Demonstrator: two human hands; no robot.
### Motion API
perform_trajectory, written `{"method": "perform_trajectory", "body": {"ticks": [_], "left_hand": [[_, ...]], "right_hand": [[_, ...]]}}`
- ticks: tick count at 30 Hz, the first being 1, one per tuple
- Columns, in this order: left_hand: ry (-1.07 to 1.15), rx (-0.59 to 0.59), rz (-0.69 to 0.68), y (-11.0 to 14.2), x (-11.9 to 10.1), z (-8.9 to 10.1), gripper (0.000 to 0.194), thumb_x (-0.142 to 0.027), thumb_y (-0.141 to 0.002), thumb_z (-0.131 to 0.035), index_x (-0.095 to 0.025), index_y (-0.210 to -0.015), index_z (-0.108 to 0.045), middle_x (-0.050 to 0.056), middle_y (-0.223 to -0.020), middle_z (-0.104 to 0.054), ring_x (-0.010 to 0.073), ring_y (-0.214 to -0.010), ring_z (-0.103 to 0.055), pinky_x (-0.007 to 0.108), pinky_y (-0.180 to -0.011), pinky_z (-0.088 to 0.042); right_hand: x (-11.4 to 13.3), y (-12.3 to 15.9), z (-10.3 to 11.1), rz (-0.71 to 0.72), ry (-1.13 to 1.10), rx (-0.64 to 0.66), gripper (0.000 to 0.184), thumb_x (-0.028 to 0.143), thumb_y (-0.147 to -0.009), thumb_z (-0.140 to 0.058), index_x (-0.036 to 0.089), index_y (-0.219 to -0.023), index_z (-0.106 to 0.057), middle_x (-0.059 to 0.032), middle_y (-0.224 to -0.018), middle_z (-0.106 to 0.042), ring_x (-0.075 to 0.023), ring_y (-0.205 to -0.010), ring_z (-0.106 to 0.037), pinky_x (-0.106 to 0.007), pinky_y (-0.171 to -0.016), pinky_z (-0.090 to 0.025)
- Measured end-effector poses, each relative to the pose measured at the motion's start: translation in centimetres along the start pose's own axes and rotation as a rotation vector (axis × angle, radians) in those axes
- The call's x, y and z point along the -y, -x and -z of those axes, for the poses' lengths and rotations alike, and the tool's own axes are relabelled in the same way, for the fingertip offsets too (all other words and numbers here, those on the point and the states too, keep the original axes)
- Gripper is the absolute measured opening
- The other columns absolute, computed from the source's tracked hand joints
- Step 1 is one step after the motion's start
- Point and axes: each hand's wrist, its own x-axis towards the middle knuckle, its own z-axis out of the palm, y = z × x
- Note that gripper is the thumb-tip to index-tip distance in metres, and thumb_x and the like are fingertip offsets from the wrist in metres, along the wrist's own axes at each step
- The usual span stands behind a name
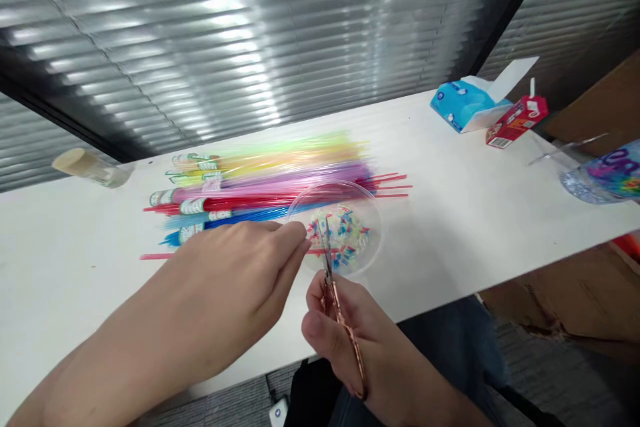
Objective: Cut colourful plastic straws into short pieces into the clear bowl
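Between the fingertips of my left hand (240, 273) is a thin red plastic straw (156, 256), held sideways so that its right end sticks out over a clear round bowl (376, 247). My right hand (350, 333) grips a pair of copper-handled scissors (339, 310), thumb and fingers in the loops. The narrow blades point away from me, slightly apart, with the straw's end at them. Many short cut pieces (345, 230) in red, blue and pale yellow lie in the bowl.
Bundles of long straws (270, 180) in several colours lie behind the bowl. A capped clear bottle (95, 167) lies tilted at the left. To the right are a blue tissue box (467, 107), a red carton (517, 121) and a colourful cup (600, 177). The white table (450, 247) ends at blinds.
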Motion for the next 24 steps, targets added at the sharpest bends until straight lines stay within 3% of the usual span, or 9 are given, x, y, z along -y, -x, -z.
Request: {"method": "perform_trajectory", "body": {"ticks": [5,17,24], "left_hand": [[-0.049,0.063,-0.004,-0.01,-0.13,-0.11,0.033,-0.032,-0.096,-0.03,-0.022,-0.073,-0.052,0.001,-0.059,-0.055,0.0148,-0.051,-0.049,0.028,-0.048,-0.03],[-0.053,0.04,0.01,0.21,0.04,-0.03,0.034,-0.036,-0.096,-0.033,-0.023,-0.073,-0.053,0.001,-0.06,-0.055,0.0155,-0.051,-0.048,0.029,-0.049,-0.03],[-0.08,0.038,0.01,0.26,0.16,0.05,0.038,-0.039,-0.097,-0.028,-0.023,-0.074,-0.053,0.002,-0.062,-0.056,0.0167,-0.053,-0.051,0.029,-0.049,-0.03]], "right_hand": [[-0.09,-0.17,-0.08,-0.009,-0.042,0.017,0.049,0.068,-0.087,-0.053,0.02,-0.085,-0.042,0.0073,-0.061,-0.034,-0.007,-0.053,-0.028,-0.022,-0.05,-0.023],[-0.13,-0.24,-0.19,-0.025,-0.073,0.044,0.057,0.076,-0.084,-0.049,0.02,-0.083,-0.039,0.0076,-0.059,-0.033,-0.0058,-0.05,-0.024,-0.021,-0.047,-0.02],[-0.23,-0.29,-0.08,-0.031,-0.104,0.055,0.053,0.072,-0.085,-0.053,0.021,-0.083,-0.04,0.008,-0.058,-0.033,-0.0058,-0.049,-0.025,-0.021,-0.047,-0.02]]}}
